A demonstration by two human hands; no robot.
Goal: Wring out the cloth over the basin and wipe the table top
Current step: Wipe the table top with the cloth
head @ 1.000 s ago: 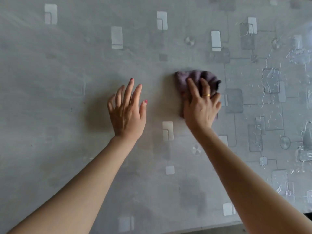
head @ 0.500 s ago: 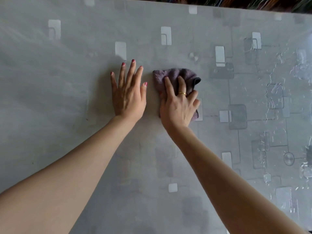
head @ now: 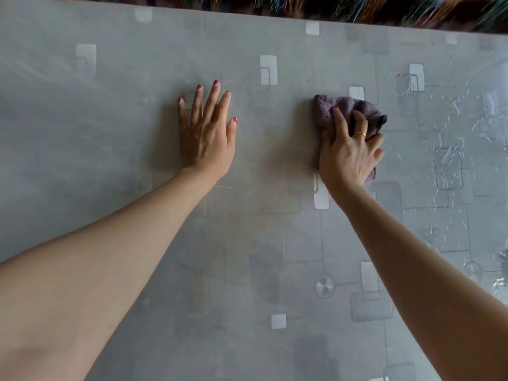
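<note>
— Purple cloth (head: 349, 111), bunched, flat on the desk (head: 110, 133) right of centre, toward the far edge. Step?

— Wiping. Right hand (head: 347, 155) presses down on it, fingers spread over the top, ring showing. No basin in view, so I'd say wringing is done.

— Left hand (head: 204, 133)?

— Wide, palm flat on the bare desk, holding nothing. Well apart from the cloth, looks like bracing.

— Water left?

— Droplets (head: 450, 149) and streaks just right of the cloth, out to the desk's right side. Left part looks dull, dry.

— Next move?

— My guess: sweep the cloth right through the wet patch, steady downward pressure, keep it bunched under the palm.
</note>
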